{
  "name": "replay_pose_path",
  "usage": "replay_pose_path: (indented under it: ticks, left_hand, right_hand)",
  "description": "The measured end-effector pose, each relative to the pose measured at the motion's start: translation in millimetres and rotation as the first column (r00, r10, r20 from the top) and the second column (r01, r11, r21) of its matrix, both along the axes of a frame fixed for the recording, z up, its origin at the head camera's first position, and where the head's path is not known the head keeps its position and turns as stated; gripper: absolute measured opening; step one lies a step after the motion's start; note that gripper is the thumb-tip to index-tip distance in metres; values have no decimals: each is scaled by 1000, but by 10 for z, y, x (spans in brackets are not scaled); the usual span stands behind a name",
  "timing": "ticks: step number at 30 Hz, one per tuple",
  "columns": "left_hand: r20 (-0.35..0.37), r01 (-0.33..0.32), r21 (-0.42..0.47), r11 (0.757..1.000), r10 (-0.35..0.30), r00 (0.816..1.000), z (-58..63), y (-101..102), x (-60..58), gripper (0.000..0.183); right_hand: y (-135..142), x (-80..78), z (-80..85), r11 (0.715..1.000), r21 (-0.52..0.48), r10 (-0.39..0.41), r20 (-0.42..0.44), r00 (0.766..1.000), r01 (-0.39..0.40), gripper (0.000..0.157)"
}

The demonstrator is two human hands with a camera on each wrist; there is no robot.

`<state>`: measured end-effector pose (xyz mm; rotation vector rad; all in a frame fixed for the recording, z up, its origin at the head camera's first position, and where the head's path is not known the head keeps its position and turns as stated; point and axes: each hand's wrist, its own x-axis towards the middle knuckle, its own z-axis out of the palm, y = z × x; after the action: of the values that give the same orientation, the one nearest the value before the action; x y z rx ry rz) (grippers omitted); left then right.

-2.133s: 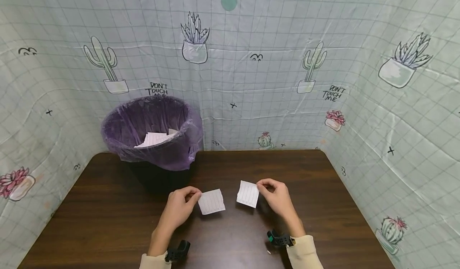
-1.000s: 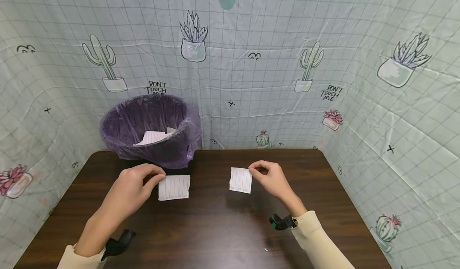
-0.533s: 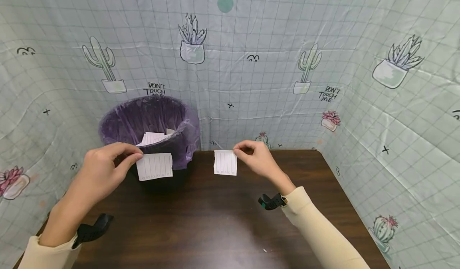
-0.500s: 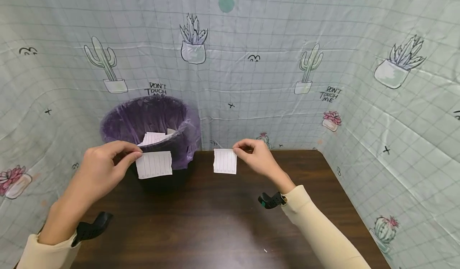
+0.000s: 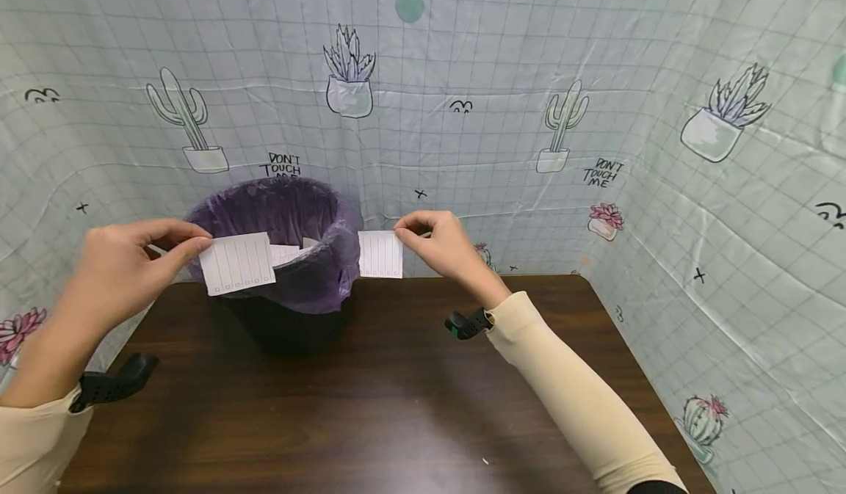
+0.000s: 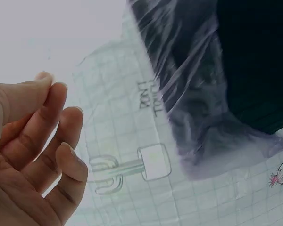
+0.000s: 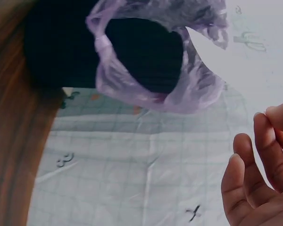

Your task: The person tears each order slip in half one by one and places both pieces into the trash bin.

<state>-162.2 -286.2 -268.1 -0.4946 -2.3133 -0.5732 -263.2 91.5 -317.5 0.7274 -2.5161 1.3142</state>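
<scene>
My left hand (image 5: 135, 263) pinches a torn piece of lined paper (image 5: 238, 263) by its corner, held up in front of the bin's left rim in the head view. My right hand (image 5: 439, 244) pinches a second lined paper piece (image 5: 380, 254) just right of the bin. The black trash bin (image 5: 284, 325) has a purple liner bag (image 5: 311, 285) folded over its rim. Other paper pieces (image 5: 286, 253) lie inside it, partly hidden by the left paper. In the right wrist view, thumb and index fingertips (image 7: 264, 117) meet at the pale sheet (image 7: 210, 59).
The bin stands at the back left of a dark wooden table (image 5: 396, 406). A tiny white scrap (image 5: 485, 461) lies near the front. A cactus-printed curtain (image 5: 423, 142) encloses the back and sides. Each wrist wears a black camera band (image 5: 115, 384).
Both hands have risen from the table and moved forward and left with their paper pieces. The left paper now overlaps the bin's rim; the right one has come close to the liner.
</scene>
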Motion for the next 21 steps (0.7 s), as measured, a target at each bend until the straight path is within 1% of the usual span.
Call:
replay_pose_path:
  ticks: [5,9,13,16,21]
  left_hand:
    - [21,-51,8,999,51,998,71,-139,-27,8]
    - [20,-67,2,998,67,998,99,-210,-59,7]
    - [13,-87,9,996,87,996,124,-256,-82,6]
    - [3,-99,17,995,99,995,164,-270,-100,8]
    - [38,-118,7,993,118,992,248,-275,-160,11]
  right_hand:
    - [-176,-76,155,999,9,31,-31,999,-31,17]
    - [-283,-128,264,999,-10,50,-39,998,-51,17]
    - [-364,-178,361,999,-18,48,-48,998,-49,16]
    - [-418,-211,426,999,-22,46,-50,998,-47,16]
    - [-489,-260,518,998,-32,51,-43,998,-52,16]
